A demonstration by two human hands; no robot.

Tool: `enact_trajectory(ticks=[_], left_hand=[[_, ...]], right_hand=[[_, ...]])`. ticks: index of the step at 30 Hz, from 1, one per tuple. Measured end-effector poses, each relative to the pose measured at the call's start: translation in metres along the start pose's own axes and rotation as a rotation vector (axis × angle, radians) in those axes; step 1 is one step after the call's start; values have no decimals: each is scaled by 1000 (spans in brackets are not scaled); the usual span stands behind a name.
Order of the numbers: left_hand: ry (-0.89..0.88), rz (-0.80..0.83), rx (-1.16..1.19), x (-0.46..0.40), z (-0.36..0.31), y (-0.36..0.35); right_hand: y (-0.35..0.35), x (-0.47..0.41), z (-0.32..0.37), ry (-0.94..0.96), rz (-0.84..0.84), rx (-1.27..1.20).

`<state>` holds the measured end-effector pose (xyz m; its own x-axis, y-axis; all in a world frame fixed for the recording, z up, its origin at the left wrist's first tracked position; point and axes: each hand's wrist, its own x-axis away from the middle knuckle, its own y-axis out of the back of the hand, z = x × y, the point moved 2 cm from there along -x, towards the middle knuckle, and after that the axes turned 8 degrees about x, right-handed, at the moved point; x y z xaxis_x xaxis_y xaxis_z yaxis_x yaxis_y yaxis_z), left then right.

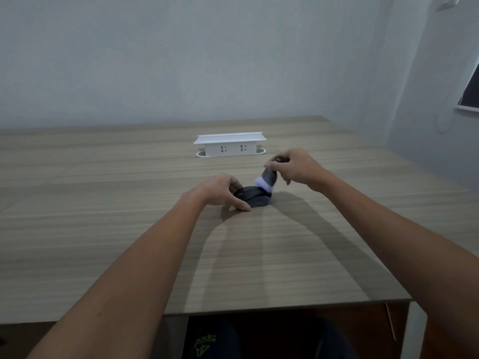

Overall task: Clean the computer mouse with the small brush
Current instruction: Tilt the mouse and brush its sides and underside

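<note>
A black computer mouse [255, 197] lies on the wooden table [103, 216], a little past its middle. My left hand [223, 190] grips the mouse from its left side, thumb at the near edge and fingers over the far edge. My right hand [291, 167] holds a small brush [268, 177] by its dark handle. The brush is tilted, and its white-tipped bristles touch the top right of the mouse. Part of the mouse's left side is hidden by my fingers.
A white pop-up socket box [229, 143] stands behind the mouse near the table's back edge. Pale walls close off the back and right. The table's near edge runs just above my lap, and a dark window corner [470, 94] shows at the far right.
</note>
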<state>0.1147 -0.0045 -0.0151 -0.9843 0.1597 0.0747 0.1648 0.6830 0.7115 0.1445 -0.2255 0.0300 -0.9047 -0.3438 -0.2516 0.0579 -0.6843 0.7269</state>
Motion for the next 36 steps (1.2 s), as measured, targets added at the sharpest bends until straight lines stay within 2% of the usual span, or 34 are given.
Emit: enact_trajectory(ticks=[2, 6, 11, 12, 15, 16, 19, 21, 24, 27, 30, 32, 36], left_hand=[[-4, 2, 2, 1, 0, 0], [-16, -3, 30, 1, 1, -3], [-34, 1, 26, 5, -2, -3], [-37, -2, 22, 6, -2, -3], [-39, -1, 22, 7, -3, -4], [-38, -1, 18, 6, -3, -4], [-34, -4, 19, 5, -2, -3], [-36, -9, 20, 6, -2, -3], [-60, -5, 41, 11, -5, -5], [-67, -8, 53, 15, -7, -6], [-60, -5, 56, 15, -6, -6], [-42, -11, 53, 15, -6, -5], [-4, -43, 70, 19, -8, -7]], right_hand=[[-4, -1, 0, -47, 35, -37], [1, -11, 3, -111, -3, 146], [-5, -17, 16, -153, 77, -61], [-6, -18, 15, -178, 82, -28], [1, -24, 12, -194, 48, 267], [3, -26, 13, -179, 34, 284], [2, -28, 21, -124, 17, 90], [-3, -26, 24, -155, 52, -53], [-4, -25, 19, -230, 106, 30], [3, -27, 14, -198, 50, 177], [0, -21, 9, -119, 33, -77], [-6, -12, 2, -106, 76, -147], [-2, -11, -13, -101, -92, 114]])
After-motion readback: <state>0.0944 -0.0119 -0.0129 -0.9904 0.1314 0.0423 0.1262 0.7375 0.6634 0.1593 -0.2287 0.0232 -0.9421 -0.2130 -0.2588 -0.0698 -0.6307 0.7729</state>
